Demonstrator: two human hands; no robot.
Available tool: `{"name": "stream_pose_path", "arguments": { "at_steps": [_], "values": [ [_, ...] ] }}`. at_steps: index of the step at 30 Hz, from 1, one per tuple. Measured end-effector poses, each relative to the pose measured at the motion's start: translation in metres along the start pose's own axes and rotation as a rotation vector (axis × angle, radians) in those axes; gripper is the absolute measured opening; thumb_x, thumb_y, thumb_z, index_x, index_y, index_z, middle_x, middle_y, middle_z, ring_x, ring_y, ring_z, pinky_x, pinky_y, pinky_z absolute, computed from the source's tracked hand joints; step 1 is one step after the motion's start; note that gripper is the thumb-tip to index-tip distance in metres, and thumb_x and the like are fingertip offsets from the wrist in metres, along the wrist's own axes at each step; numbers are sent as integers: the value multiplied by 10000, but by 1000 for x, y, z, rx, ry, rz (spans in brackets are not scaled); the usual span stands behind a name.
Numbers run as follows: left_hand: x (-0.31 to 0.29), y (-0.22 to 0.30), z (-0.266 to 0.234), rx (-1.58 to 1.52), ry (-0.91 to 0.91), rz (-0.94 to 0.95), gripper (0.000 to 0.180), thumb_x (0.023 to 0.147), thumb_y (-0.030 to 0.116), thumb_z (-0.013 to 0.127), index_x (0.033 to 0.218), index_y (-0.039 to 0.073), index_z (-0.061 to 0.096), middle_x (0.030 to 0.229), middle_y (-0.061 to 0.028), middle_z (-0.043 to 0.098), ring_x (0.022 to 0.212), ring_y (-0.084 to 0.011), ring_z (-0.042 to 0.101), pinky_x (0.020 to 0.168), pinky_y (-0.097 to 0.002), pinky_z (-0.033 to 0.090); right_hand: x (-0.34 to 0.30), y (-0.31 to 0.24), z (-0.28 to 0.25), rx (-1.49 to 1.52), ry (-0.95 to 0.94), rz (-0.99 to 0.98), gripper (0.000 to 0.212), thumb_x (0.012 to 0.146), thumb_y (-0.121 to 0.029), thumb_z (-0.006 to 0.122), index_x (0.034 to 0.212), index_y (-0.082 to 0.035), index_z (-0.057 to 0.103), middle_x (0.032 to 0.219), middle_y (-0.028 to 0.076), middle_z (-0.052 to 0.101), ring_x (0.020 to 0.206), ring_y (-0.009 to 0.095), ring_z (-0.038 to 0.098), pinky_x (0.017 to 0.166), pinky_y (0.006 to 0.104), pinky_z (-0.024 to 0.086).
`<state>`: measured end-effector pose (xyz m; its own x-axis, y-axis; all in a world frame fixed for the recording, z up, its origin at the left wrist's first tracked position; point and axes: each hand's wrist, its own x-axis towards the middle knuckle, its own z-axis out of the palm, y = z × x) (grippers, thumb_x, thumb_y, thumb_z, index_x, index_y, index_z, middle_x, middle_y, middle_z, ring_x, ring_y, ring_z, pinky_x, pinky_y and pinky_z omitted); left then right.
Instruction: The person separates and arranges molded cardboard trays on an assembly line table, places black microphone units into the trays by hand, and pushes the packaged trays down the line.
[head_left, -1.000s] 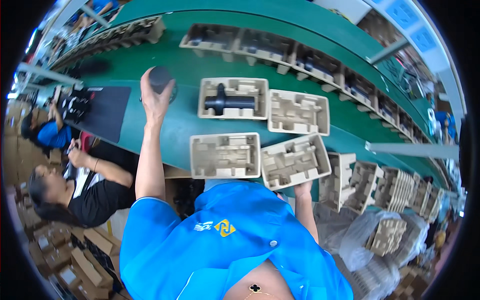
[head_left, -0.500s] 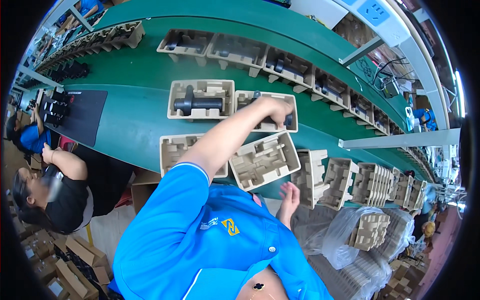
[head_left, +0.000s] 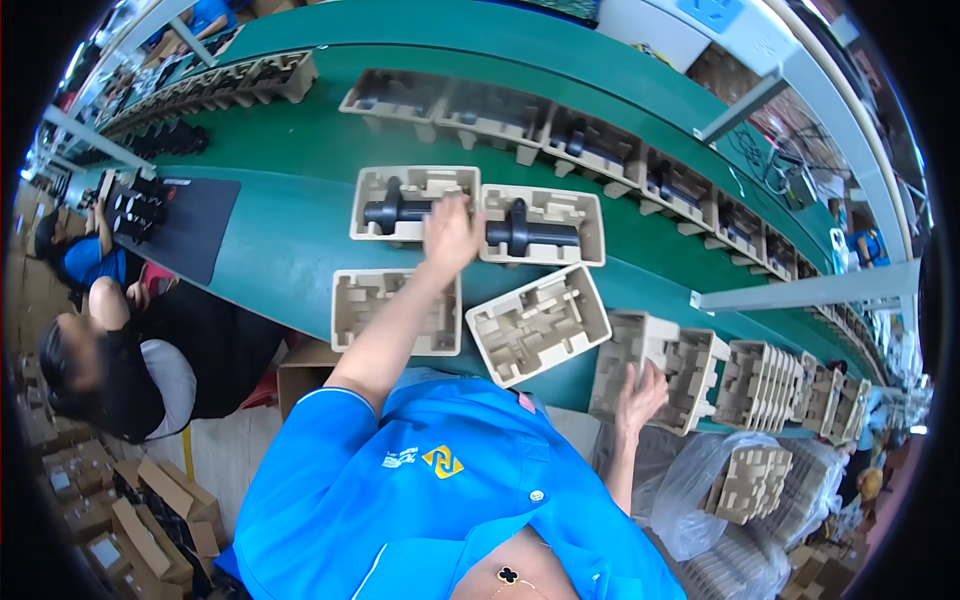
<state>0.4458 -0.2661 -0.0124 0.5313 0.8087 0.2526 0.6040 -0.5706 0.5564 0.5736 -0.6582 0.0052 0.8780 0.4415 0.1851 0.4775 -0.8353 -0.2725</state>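
My left hand (head_left: 452,237) reaches over the right end of a beige molded-pulp tray (head_left: 360,215), its fingers slightly bent and apart. A black cylindrical part with a crosswise arm (head_left: 392,208) lies in that tray, its right end behind my hand. A second black part (head_left: 530,235) of the same shape rests in the tray (head_left: 597,215) beside it. On the right, my right hand (head_left: 642,395) has its fingers closed on the edge of an upright pulp tray (head_left: 625,345). Two more pulp trays, one left (head_left: 340,310) and one tilted (head_left: 540,325), lie nearer me with no black part visible.
Beyond runs a curved row of pulp trays (head_left: 490,115) with black parts on the green table (head_left: 300,220). More trays (head_left: 760,385) stand on edge at right. A metal post (head_left: 800,287) crosses there. A person (head_left: 110,375) sits at left near a dark mat (head_left: 195,225).
My left hand has left the black part in the right-hand tray and moved left over the neighbouring tray. My right hand has moved right onto the upright tray.
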Motion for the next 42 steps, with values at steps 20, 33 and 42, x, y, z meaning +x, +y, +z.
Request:
{"name": "stream_pose_path", "arguments": {
  "at_steps": [20, 33, 42],
  "values": [
    [-11, 4, 30, 69, -201, 71, 499, 849, 269, 538, 1148, -125, 472, 727, -224, 650, 723, -358, 645, 787, -480, 450, 32, -22, 49, 537, 180, 180, 529, 884, -136, 613, 1350, 12, 410, 1278, 236, 465, 1156, 368, 477, 962, 441, 405],
    [168, -276, -145, 185, 232, -198, 363, 849, 226, 614, 1149, 29, 558, 1097, -188, 592, 999, -377, 581, 842, -485, 483, 92, -163, 53, 73, 54, -265, 537, 886, -318, 623, 1323, -44, 472, 1352, 232, 399, 1210, 424, 390, 995, 518, 314],
    [249, -300, -114, -24, 258, -77, 419, 856, 266, 617, 1200, 39, 543, 1223, -166, 515, 1149, -326, 482, 940, -426, 428, 154, -284, 88, -78, -36, -394, 493, 847, -186, 659, 1298, -78, 490, 1361, 216, 401, 1231, 420, 383, 1002, 542, 311]
  ]
}}
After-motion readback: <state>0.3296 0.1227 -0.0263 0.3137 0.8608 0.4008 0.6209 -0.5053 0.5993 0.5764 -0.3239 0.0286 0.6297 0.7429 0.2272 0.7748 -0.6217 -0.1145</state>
